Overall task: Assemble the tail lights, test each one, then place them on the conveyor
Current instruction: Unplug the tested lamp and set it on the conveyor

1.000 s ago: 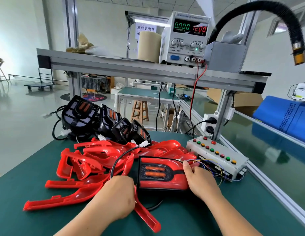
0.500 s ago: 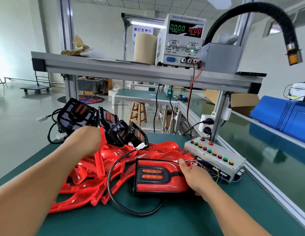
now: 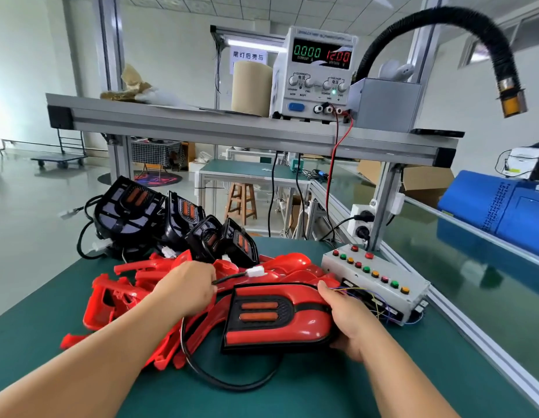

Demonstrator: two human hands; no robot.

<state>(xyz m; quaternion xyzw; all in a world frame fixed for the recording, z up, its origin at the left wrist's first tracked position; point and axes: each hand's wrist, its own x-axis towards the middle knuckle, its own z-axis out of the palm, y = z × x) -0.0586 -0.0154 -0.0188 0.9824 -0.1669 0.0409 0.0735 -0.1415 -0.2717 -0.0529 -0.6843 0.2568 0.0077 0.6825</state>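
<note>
**Green bench: tail light beside button box**

Green bench mat (image 3: 322, 396), workshop floor behind. The assembled tail light (image 3: 277, 324) lies face up just left of the button box (image 3: 379, 282). Its long axis runs left-right, with the wide end and its two orange bars away from the box and the narrow red end toward it. The right hand (image 3: 349, 321) grasps the narrow end. The left hand (image 3: 187, 291), further left of the box, pinches the black cable (image 3: 232, 387) just behind its white connector (image 3: 255, 271). The cable loops in front of the light. Red shells (image 3: 111, 300) and black lamp inserts (image 3: 126, 212) are piled left of the box. The power supply (image 3: 316, 73) above the box reads 12.00.
</note>
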